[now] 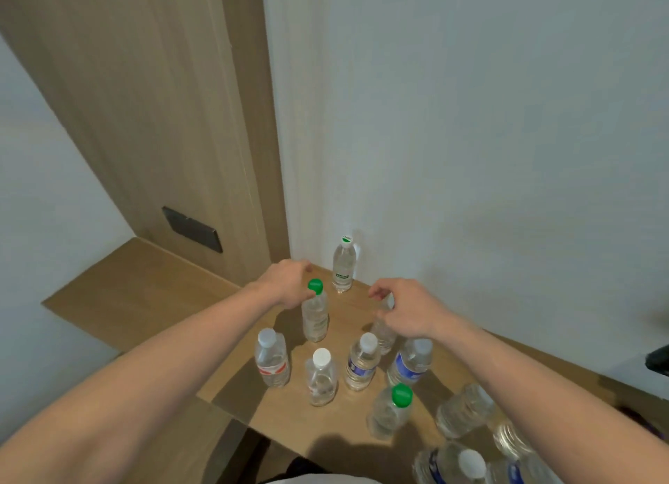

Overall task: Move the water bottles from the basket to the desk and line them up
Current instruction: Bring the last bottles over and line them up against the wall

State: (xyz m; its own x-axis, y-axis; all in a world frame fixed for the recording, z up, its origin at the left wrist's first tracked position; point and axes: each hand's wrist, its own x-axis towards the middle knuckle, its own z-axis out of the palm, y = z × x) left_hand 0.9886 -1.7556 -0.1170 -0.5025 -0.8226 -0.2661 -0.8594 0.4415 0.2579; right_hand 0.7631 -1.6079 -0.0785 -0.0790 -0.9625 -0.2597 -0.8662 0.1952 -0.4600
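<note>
Wood-grain desk (173,295) holds clear ribbed plastic bottles (320,377); both hands' (286,282) fingers curl loosely, pinching nothing.

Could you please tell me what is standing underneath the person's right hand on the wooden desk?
A clear plastic bottle stands upright beneath the right hand. Only its lower body shows; the hand covers its cap and shoulder, so cap colour cannot be told.

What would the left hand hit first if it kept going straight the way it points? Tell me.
Probably the white wall behind the wooden desk. The left hand points past the green-capped clear plastic bottle; depth is uncertain.
</note>
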